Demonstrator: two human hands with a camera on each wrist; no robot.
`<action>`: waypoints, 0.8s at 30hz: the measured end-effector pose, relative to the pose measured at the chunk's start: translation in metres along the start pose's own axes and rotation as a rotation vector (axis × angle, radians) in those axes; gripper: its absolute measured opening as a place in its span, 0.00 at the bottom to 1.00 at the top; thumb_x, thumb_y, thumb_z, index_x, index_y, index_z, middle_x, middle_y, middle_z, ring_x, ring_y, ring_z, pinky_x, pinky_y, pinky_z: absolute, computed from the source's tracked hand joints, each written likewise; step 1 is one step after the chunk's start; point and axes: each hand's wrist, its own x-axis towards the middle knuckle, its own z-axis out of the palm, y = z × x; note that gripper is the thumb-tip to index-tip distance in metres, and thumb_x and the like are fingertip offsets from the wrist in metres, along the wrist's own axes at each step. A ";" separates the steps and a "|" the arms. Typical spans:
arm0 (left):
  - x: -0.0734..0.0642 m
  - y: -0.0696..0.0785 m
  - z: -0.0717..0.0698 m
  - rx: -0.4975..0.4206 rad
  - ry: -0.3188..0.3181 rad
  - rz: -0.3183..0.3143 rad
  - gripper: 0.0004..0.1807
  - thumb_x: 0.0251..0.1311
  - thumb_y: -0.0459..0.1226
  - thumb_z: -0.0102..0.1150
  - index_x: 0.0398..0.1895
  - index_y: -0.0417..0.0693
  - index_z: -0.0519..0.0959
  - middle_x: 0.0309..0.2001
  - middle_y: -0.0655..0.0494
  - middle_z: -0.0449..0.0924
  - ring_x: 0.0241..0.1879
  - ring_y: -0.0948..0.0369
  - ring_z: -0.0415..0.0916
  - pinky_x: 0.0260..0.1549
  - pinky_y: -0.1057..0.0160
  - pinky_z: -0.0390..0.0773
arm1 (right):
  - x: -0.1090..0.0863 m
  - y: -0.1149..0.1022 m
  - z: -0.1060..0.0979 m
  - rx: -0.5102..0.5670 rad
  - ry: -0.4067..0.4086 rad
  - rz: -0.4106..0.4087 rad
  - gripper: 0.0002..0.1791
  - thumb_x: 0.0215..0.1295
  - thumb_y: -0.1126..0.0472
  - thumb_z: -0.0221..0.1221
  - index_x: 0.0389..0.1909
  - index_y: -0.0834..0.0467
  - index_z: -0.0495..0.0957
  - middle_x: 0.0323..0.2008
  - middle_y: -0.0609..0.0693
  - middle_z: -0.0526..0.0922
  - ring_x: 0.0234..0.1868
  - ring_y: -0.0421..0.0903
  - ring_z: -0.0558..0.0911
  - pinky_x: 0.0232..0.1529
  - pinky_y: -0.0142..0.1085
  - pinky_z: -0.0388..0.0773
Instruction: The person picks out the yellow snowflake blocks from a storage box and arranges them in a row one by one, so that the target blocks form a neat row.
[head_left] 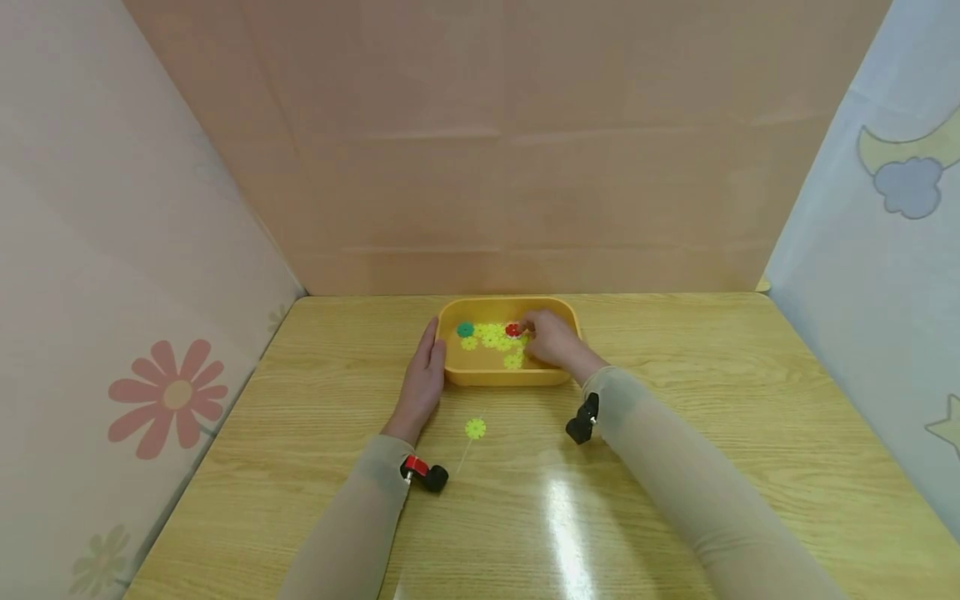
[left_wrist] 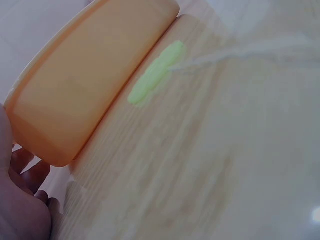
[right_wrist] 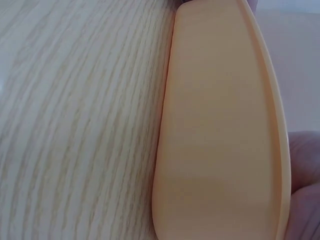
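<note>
A shallow orange-yellow tray (head_left: 510,377) stands on the table, holding several yellow flower-shaped plastic discs (head_left: 490,341), a green disc (head_left: 465,330) and a red disc (head_left: 513,330). My left hand (head_left: 423,379) rests along the tray's left side, fingers extended against the outer wall; the left wrist view has its fingers (left_wrist: 36,176) by the tray's lower corner. Over the right part of the tray, my right hand (head_left: 552,337) reaches in with bent fingers, fingertips right at the red disc's edge. I cannot tell whether they pinch it. The right wrist view hides those fingertips behind the tray wall (right_wrist: 220,120).
One yellow disc (head_left: 476,428) lies on the wooden table (head_left: 337,400) in front of the tray. Behind the table rises a tan backdrop (head_left: 517,167). Printed light curtains (head_left: 176,292) flank the left and right sides. A camera mount (head_left: 425,473) is strapped to the left wrist.
</note>
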 end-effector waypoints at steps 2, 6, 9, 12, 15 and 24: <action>0.000 0.001 0.000 0.003 0.001 0.002 0.38 0.88 0.63 0.31 0.93 0.65 0.47 0.90 0.63 0.48 0.88 0.58 0.44 0.86 0.49 0.48 | 0.000 0.001 0.000 -0.011 0.000 -0.007 0.20 0.62 0.75 0.67 0.56 0.67 0.85 0.56 0.63 0.83 0.54 0.58 0.77 0.64 0.53 0.78; -0.001 0.000 0.000 0.006 -0.005 0.014 0.38 0.88 0.64 0.31 0.93 0.66 0.47 0.90 0.62 0.48 0.88 0.58 0.44 0.86 0.49 0.48 | 0.000 0.004 -0.003 -0.024 -0.013 -0.036 0.19 0.58 0.75 0.70 0.52 0.67 0.87 0.57 0.63 0.86 0.54 0.58 0.79 0.66 0.53 0.78; -0.001 0.000 0.000 0.006 -0.010 0.017 0.37 0.89 0.62 0.32 0.93 0.65 0.48 0.89 0.62 0.49 0.88 0.58 0.45 0.85 0.49 0.49 | -0.001 0.007 -0.005 -0.041 -0.034 -0.066 0.21 0.56 0.75 0.71 0.52 0.68 0.87 0.57 0.64 0.87 0.54 0.57 0.80 0.66 0.53 0.79; -0.002 0.001 0.001 0.001 -0.013 0.023 0.35 0.91 0.57 0.33 0.93 0.62 0.49 0.89 0.62 0.49 0.87 0.58 0.45 0.85 0.50 0.49 | -0.003 0.007 -0.008 -0.048 -0.061 -0.070 0.21 0.56 0.75 0.73 0.53 0.68 0.87 0.56 0.63 0.87 0.52 0.56 0.80 0.65 0.53 0.80; -0.001 0.001 0.001 -0.003 -0.015 0.028 0.34 0.92 0.55 0.34 0.93 0.60 0.49 0.89 0.62 0.49 0.88 0.58 0.45 0.85 0.50 0.49 | -0.004 0.005 -0.009 -0.046 -0.083 -0.053 0.22 0.57 0.74 0.76 0.54 0.68 0.87 0.55 0.62 0.87 0.52 0.56 0.80 0.65 0.52 0.80; -0.001 0.000 -0.001 0.000 -0.017 0.039 0.37 0.89 0.61 0.32 0.93 0.64 0.48 0.90 0.61 0.49 0.88 0.58 0.45 0.85 0.50 0.49 | -0.002 0.006 -0.006 -0.092 -0.052 -0.051 0.18 0.58 0.71 0.77 0.50 0.67 0.89 0.46 0.59 0.87 0.47 0.55 0.82 0.60 0.50 0.82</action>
